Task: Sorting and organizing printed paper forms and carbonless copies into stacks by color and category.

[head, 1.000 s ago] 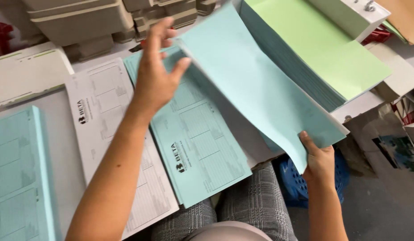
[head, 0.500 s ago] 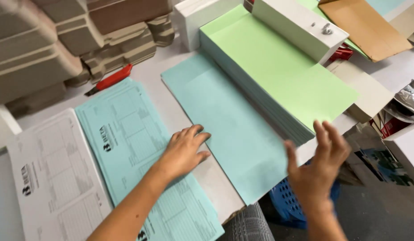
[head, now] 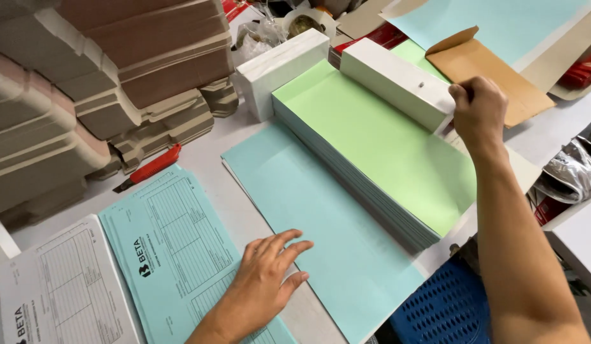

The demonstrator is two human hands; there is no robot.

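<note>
Far left, a white printed form (head: pixel 59 286) sits at the table's near-left corner, with a blue printed form (head: pixel 181 245) just beside it. The left hand (head: pixel 267 280) lies flat, fingers spread, palm down, straddling that blue form's right edge and the bare grey table (head: pixel 238 213), fingertips just touching the plain blue sheet (head: pixel 314 236). It holds nothing. The blue sheet's long axis runs diagonally, from mid-table towards the near-right edge, which its corner overhangs. Next along, a thick stack of green sheets (head: pixel 378 143) lies parallel, touching the blue sheet's far side. Across the stack's far end rests a long white block (head: pixel 397 79), probably a weight or a box; the view doesn't settle it. The right hand (head: pixel 479 105) is closed around that block's right end, so the right arm is clearly the nearer one. Behind, at the far-left corner, pulp trays (head: pixel 98 83) pile up, with a red cutter (head: pixel 149 167) beneath them.
</note>
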